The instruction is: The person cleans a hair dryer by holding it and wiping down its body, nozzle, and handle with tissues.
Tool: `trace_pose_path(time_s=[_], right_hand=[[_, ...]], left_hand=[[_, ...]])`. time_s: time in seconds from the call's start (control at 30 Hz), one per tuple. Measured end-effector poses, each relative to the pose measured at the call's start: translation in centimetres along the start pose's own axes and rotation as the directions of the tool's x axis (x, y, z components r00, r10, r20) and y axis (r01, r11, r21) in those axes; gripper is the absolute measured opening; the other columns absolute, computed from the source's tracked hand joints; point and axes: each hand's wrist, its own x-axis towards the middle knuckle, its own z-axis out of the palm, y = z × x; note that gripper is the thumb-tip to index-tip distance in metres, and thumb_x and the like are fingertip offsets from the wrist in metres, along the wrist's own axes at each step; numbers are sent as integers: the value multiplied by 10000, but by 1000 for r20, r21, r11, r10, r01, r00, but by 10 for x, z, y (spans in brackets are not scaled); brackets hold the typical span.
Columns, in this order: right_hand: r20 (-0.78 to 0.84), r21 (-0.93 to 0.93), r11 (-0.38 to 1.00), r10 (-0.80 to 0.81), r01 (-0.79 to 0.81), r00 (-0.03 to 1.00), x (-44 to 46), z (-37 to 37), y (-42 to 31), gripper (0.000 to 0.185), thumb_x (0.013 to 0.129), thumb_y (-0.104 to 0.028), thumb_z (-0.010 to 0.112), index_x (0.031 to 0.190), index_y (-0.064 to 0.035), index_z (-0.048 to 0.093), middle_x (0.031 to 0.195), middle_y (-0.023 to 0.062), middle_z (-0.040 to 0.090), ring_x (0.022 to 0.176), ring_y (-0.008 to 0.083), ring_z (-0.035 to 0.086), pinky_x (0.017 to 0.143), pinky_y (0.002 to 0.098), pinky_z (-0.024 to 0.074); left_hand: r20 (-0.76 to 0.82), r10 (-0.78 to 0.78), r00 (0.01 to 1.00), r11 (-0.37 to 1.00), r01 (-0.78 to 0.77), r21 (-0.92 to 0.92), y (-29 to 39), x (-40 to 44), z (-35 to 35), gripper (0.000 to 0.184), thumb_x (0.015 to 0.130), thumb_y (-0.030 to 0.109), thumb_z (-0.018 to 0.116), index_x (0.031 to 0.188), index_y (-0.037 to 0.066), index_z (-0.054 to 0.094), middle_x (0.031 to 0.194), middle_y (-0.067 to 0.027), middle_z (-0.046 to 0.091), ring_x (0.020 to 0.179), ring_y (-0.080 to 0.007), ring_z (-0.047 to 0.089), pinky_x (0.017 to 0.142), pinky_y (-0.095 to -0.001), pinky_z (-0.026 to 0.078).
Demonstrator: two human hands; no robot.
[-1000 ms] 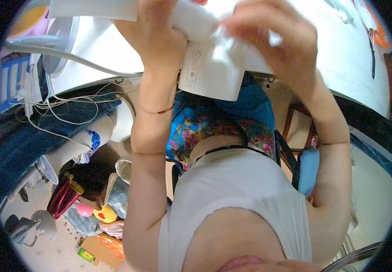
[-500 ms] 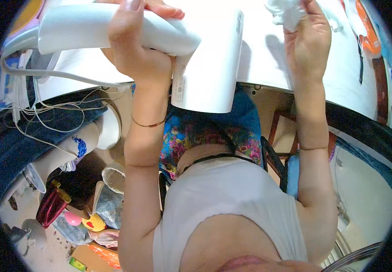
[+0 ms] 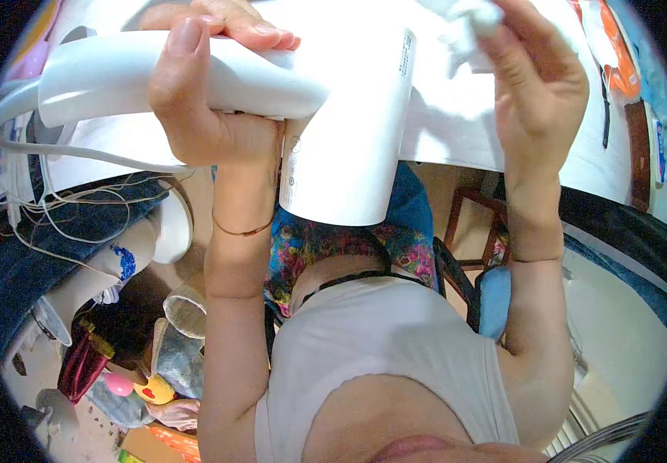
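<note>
A white hair dryer [image 3: 353, 127] is held sideways over the table's near edge, its wide barrel toward the middle and its cord leaving the handle's left end. My left hand [image 3: 194, 73] is wrapped around the handle, thumb on the near side and fingers over the far side. On the right, my right hand [image 3: 538, 92] pinches a crumpled white tissue or cloth [image 3: 468, 31] between thumb and fingers, slightly blurred. The tissue is apart from the hair dryer, above the tabletop.
The white table [image 3: 457, 131] spans the top of the view. An orange and white packet [image 3: 619, 58] lies at its right side. Thin cables [image 3: 79, 197] hang off the left edge. Below left are a white bin-like container [image 3: 185, 311] and several toys and cloths on the floor.
The hair dryer and my left hand have shifted a little left and lower in the view. My right hand has moved slightly right and turned, with the white tissue or cloth still in its fingers.
</note>
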Motion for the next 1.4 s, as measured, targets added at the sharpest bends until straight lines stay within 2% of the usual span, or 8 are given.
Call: trace_pose_path(time_s=[0.13, 0.3, 0.43, 0.6, 0.8, 1.07, 1.27, 1.4], right_hand=[[361, -443, 793, -268, 418, 893, -1, 20, -2, 269, 797, 62, 671, 1050, -28, 686, 949, 81, 661, 819, 148, 641, 713, 235, 517], [560, -211, 781, -396, 588, 727, -27, 38, -17, 255, 720, 32, 724, 961, -52, 713, 913, 98, 633, 787, 181, 642, 647, 268, 521], [492, -485, 592, -423, 644, 760, 3, 19, 4, 221, 775, 21, 699, 983, -52, 704, 917, 94, 680, 758, 169, 652, 681, 268, 531], [108, -158, 987, 61, -44, 992, 21, -17, 41, 151, 876, -18, 656, 1025, 7, 663, 902, 35, 669, 794, 84, 613, 685, 198, 491], [8, 44, 994, 96, -97, 995, 23, -15, 46, 176, 897, -62, 655, 1057, 11, 647, 892, 24, 663, 776, 66, 592, 685, 178, 479], [365, -364, 773, -395, 520, 843, 5, 16, 21, 198, 824, 4, 665, 1014, -34, 703, 915, 94, 676, 722, 151, 631, 653, 257, 522], [511, -59, 576, -684, 815, 520, -13, 39, 9, 209, 713, -34, 696, 920, -6, 706, 899, 95, 634, 741, 187, 614, 643, 264, 526], [399, -374, 751, -399, 544, 825, 34, 3, 33, 111, 877, -38, 636, 976, 8, 653, 906, 90, 666, 807, 140, 629, 671, 254, 530]], left_hand=[[-27, 18, 999, 999, -17, 35, 0, -2, 1, 257, 861, 278, 445, 899, 39, 531, 699, -136, 523, 670, -255, 507, 658, -387, 467], [-59, -3, 998, 998, 7, 59, 1, 2, -7, 255, 854, 279, 457, 858, 36, 537, 690, -139, 518, 659, -255, 504, 645, -392, 465], [-89, -9, 996, 999, 12, 35, -1, 4, -4, 265, 845, 292, 467, 831, 36, 534, 688, -145, 522, 651, -260, 509, 648, -396, 471], [-179, -24, 984, 998, 33, 49, 0, 2, -4, 285, 818, 318, 476, 826, 37, 526, 680, -150, 515, 641, -261, 500, 643, -392, 472], [-233, -13, 972, 985, 53, 166, 2, 1, -4, 285, 806, 325, 480, 828, 43, 522, 678, -141, 501, 637, -264, 487, 650, -394, 470], [-197, -33, 980, 983, 67, 171, 4, -2, 19, 282, 822, 341, 480, 840, 66, 542, 685, -111, 483, 670, -239, 464, 688, -398, 446], [-231, -49, 972, 994, 71, 87, 3, 0, 17, 240, 872, 302, 414, 867, 68, 466, 644, -133, 529, 579, -227, 535, 582, -349, 507], [-196, -54, 979, 997, 62, 35, 2, -1, 15, 221, 868, 295, 423, 858, 80, 472, 655, -123, 529, 598, -216, 531, 594, -351, 493]])
